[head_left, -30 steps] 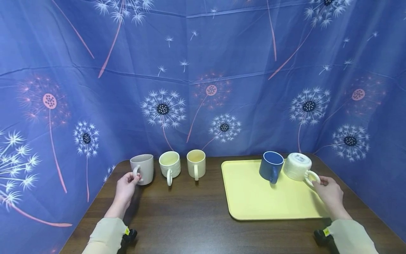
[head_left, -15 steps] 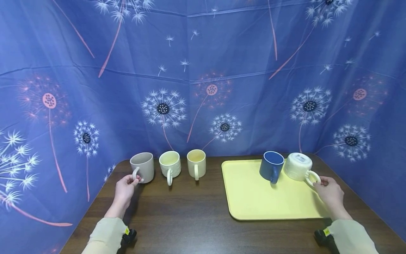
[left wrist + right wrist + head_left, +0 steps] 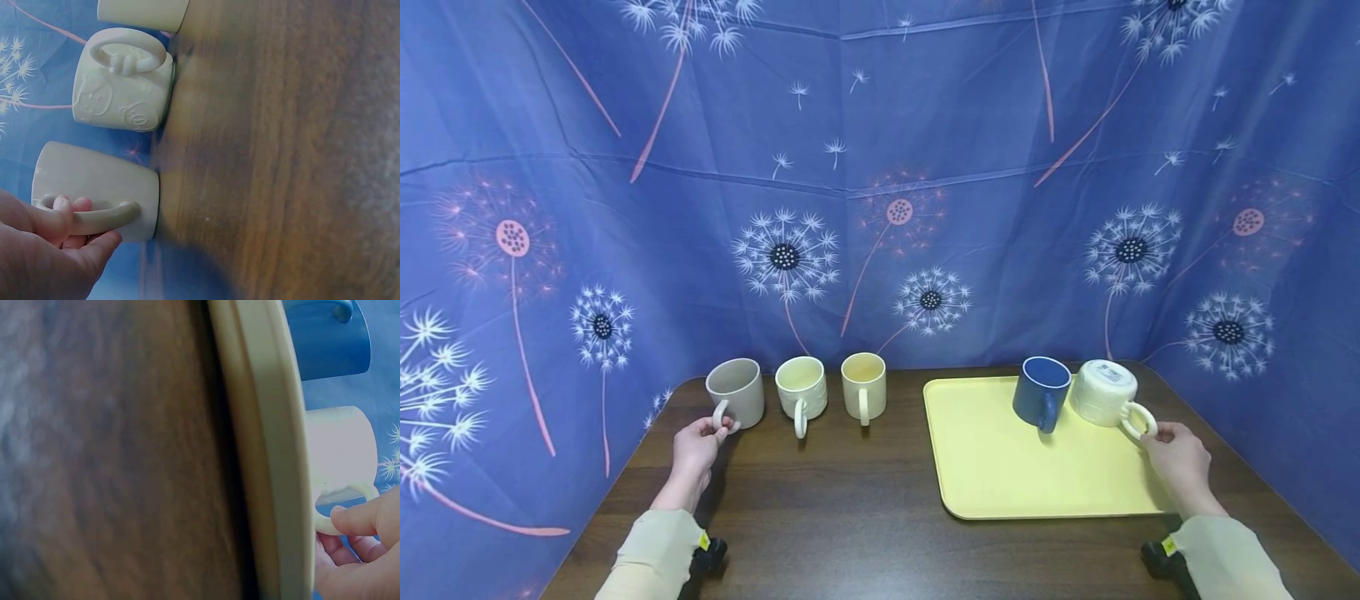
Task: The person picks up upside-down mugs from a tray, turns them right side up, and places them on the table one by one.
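Note:
In the head view my left hand (image 3: pixel 695 454) pinches the handle of a grey mug (image 3: pixel 741 396), which stands upright on the table at the left. The left wrist view shows the thumb and fingers around that grey handle (image 3: pixel 106 219). My right hand (image 3: pixel 1180 462) pinches the ring handle (image 3: pixel 328 525) of a whitish mug (image 3: pixel 1101 396). This mug is upside down at the back right of the yellow tray (image 3: pixel 1022 475), its labelled base facing up. Just left of it on the tray is an upright blue mug (image 3: pixel 1037 400), handle toward me.
Right of the grey mug stand a pale green embossed mug (image 3: pixel 797 392) and a cream mug (image 3: pixel 861 396), both upright with handles toward me. A blue dandelion-print cloth (image 3: pixel 880 275) hangs behind the brown table (image 3: pixel 820 517) and along both sides.
The grey mug has come level, its opening now showing wider, and its handle has sunk slightly with my left hand. My right hand and the whitish mug have stayed almost still.

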Motion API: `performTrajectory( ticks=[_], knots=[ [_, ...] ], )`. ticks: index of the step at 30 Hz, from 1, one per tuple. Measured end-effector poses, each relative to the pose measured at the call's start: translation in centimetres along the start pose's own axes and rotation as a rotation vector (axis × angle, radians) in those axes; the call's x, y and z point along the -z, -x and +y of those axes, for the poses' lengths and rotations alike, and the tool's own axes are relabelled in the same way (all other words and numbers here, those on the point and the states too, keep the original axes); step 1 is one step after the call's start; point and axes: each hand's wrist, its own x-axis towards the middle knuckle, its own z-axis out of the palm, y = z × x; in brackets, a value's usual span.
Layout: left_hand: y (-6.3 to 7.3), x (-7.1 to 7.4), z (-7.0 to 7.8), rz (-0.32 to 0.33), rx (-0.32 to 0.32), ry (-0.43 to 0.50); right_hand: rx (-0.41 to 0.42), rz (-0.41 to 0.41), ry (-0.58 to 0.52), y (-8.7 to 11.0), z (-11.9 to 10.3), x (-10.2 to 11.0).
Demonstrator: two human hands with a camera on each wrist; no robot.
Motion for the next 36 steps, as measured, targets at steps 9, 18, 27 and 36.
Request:
performTrajectory(
  ticks=[9, 18, 27, 36],
  knots=[
    [-0.1, -0.1, 0.3, 0.006, 0.015, 0.03, 0.016, 0.004, 0.037, 0.3, -0.3, 0.2],
    [0.2, -0.2, 0.3, 0.052, 0.012, -0.036, 0.048, 0.015, 0.044, 0.7, -0.4, 0.5],
    [0.5, 0.2, 0.4, 0.102, -0.031, -0.082, 0.12, 0.055, 0.05, 0.8, -0.6, 0.7],
    [1.3, 0.5, 1.4, 0.116, -0.08, -0.152, 0.236, 0.116, 0.057, 1.3, -1.1, 0.9]
  ],
)
